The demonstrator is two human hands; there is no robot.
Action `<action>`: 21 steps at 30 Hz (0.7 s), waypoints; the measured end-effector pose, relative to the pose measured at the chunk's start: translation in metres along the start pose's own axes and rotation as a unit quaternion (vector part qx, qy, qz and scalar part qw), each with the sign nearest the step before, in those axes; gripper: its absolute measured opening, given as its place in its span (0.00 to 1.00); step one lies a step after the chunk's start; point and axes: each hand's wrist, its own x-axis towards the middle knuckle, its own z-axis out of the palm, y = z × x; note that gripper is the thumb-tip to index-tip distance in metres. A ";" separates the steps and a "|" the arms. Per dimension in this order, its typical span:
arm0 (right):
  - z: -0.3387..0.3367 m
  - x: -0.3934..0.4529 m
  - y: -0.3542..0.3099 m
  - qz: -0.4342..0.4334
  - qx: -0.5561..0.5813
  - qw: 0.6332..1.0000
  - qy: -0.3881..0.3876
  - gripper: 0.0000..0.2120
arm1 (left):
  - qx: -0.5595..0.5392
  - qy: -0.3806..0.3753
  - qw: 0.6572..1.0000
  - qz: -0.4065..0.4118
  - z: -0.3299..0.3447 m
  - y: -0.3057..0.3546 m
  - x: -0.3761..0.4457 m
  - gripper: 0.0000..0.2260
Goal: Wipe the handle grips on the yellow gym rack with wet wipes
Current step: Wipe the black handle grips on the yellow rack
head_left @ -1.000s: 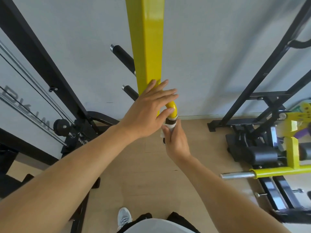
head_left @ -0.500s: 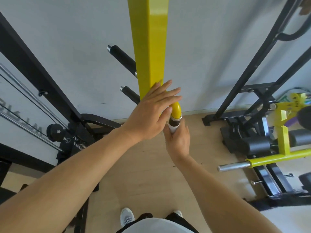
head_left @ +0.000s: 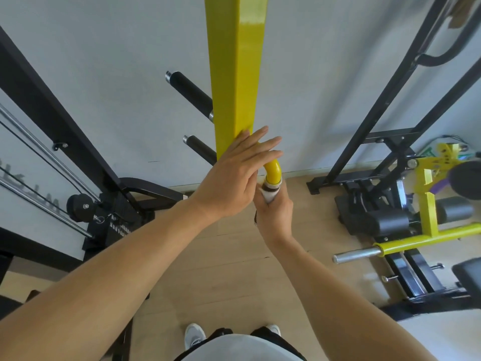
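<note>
The handle grip (head_left: 270,190), hanging below the yellow upright (head_left: 235,74), sits in the right hand (head_left: 276,212), fingers curled round the wet wipe (head_left: 269,197); the straight-fingered left hand (head_left: 234,175) should brace while the wipe twists fully around.

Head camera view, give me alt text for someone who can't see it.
A person's right hand grips a white wet wipe around the handle grip below a curved yellow bar on a yellow gym rack post, while the left hand rests flat against the post. Black weight machines stand on the wooden floor around them.
</note>
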 end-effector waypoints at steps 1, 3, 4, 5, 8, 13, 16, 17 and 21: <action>0.001 -0.006 0.009 0.016 -0.017 1.000 -0.015 0.07 | 0.001 -0.003 1.000 -0.001 -0.001 0.000 0.000 0.20; 0.001 -0.011 0.015 0.020 -0.051 0.998 -0.035 0.07 | -0.001 -0.007 1.000 -0.006 -0.001 -0.001 0.000 0.21; 0.000 -0.010 0.010 0.006 -0.048 0.998 -0.028 0.07 | 0.000 -0.009 1.000 -0.007 -0.002 -0.002 -0.001 0.21; -0.001 -0.007 0.001 -0.012 -0.032 0.999 -0.014 0.06 | 0.002 -0.009 1.000 -0.005 -0.002 -0.002 -0.002 0.21; -0.006 0.003 -0.032 -0.071 0.013 0.997 0.024 0.09 | 0.001 -0.004 1.000 0.002 -0.004 -0.003 -0.004 0.22; -0.007 -0.017 -0.012 -0.004 -0.016 0.998 -0.068 0.11 | -0.057 0.109 0.991 -0.054 0.005 0.011 -0.019 0.22; -0.018 -0.036 0.005 -0.017 -0.086 0.988 -0.128 0.16 | -0.114 0.239 0.948 -0.174 0.035 0.024 -0.065 0.16; -0.024 -0.041 0.008 -0.043 -0.100 0.983 -0.148 0.18 | -0.149 0.242 0.932 -0.225 0.047 0.030 -0.081 0.15; -0.044 -0.045 0.011 -0.086 -0.116 0.971 -0.191 0.23 | -0.270 0.185 0.862 -0.388 0.079 0.058 -0.115 0.22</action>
